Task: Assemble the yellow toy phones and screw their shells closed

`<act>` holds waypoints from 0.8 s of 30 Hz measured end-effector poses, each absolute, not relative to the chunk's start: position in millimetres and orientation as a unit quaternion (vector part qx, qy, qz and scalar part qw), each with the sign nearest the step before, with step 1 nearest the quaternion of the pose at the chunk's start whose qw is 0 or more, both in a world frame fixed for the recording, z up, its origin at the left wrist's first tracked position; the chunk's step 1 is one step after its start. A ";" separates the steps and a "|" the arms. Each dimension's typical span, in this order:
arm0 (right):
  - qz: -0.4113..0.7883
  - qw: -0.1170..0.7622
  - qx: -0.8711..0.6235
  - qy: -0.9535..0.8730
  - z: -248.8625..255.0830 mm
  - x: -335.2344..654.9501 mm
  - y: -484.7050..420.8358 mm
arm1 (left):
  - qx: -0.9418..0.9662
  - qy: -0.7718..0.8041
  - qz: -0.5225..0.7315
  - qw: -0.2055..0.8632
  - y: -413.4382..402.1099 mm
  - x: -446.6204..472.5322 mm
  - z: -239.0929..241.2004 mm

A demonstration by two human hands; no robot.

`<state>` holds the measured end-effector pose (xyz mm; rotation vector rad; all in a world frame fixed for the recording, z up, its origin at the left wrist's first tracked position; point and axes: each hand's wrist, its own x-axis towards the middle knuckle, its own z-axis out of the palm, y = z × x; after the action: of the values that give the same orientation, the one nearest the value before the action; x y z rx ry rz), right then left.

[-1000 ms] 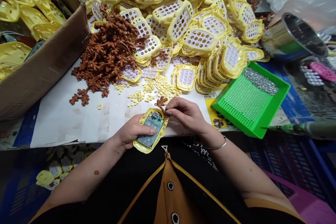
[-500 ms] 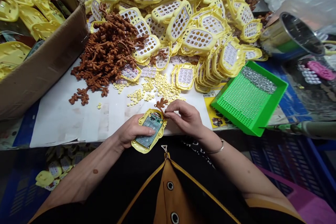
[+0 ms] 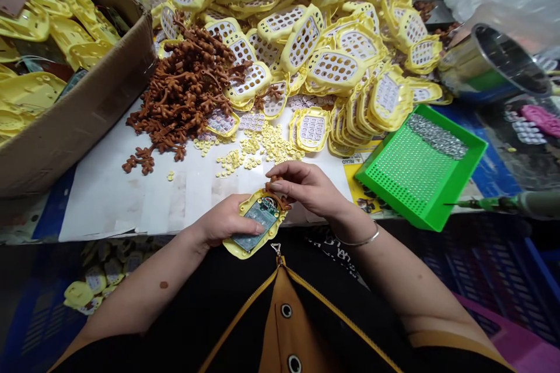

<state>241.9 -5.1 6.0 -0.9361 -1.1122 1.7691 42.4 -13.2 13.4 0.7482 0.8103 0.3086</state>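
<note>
My left hand (image 3: 227, 220) grips a yellow plastic toy casing (image 3: 236, 249) near the table's front edge, thumb across the circuit board (image 3: 254, 218) inside it. The casing is tilted, its open side facing up. At its upper right edge my right hand (image 3: 301, 186) pinches a brown antler-shaped plastic piece (image 3: 275, 182), partly hidden by the fingers. Another bit of brown shows at the casing's right edge. Beyond the hands lie small yellow rings (image 3: 266, 145) and a heap of brown antler pieces (image 3: 184, 87).
A large pile of yellow casings (image 3: 332, 67) fills the back. On the left stands a cardboard box (image 3: 87, 93) of yellow parts. To the right are a green basket (image 3: 394, 180) with screws, a metal pot (image 3: 476, 64) and a power screwdriver (image 3: 525, 203).
My right hand has brought the brown antler piece down against the casing's top edge and turned it. The casing has shifted slightly right. The whole view has moved a little.
</note>
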 end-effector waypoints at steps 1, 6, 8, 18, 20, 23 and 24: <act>0.707 0.413 -0.365 -0.442 6.5 241.7 -5.0 | 0.356 0.383 0.144 0.840 -12.8 42.4 13.2; 0.689 0.419 -0.377 -0.455 6.2 244.1 -3.4 | 0.363 0.380 0.132 0.840 -10.9 41.7 9.4; 0.684 0.394 -0.391 -0.474 7.2 245.5 -2.1 | 0.377 0.381 0.121 0.835 -10.7 41.5 7.6; 0.346 0.365 -0.464 -0.729 10.4 236.5 -6.2 | 0.434 0.414 0.113 0.792 -9.2 42.3 6.3; 0.473 0.377 -0.469 -0.644 5.4 235.3 -1.8 | 0.427 0.400 0.132 0.800 -9.8 42.3 6.7; 0.631 0.389 -0.426 -0.519 1.7 236.4 4.5 | 0.391 0.395 0.162 0.815 -11.3 41.6 6.8; 0.656 0.398 -0.415 -0.488 1.5 237.6 4.9 | 0.374 0.401 0.172 0.818 -11.7 41.2 6.7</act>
<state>237.6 4.9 1.5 -1.0517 -1.2357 1.6618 41.2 -11.7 6.7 0.7959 0.8548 0.3670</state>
